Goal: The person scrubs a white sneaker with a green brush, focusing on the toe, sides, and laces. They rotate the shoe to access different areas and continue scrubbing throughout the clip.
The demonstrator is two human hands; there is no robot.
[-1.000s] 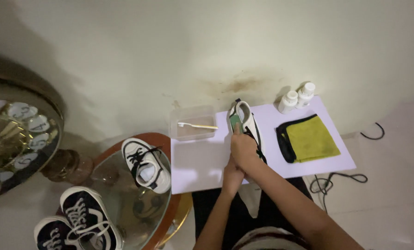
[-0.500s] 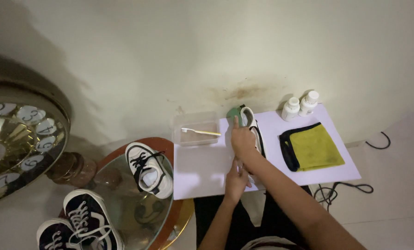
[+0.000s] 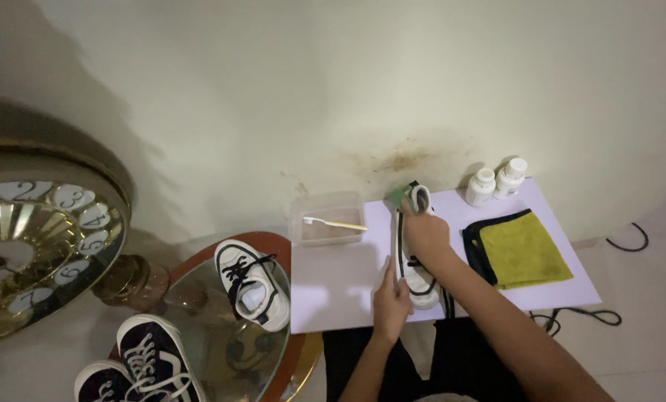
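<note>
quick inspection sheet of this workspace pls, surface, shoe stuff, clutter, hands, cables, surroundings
surface: white board lying flat by the wall, bare in its left part
job's things: white sneaker with dark trim lies on the board; green item at its far end, kind unclear
clutter: clear tray with a toothbrush; two white bottles; yellow cloth on a dark cloth
grippers: left hand steadies the sneaker's side; right hand rests on its upper
cables: black cable at the board's right edge; another on the floor
surroundings: stained wall; round mirror table bearing a second white sneaker; dark sneakers; large clock
</note>
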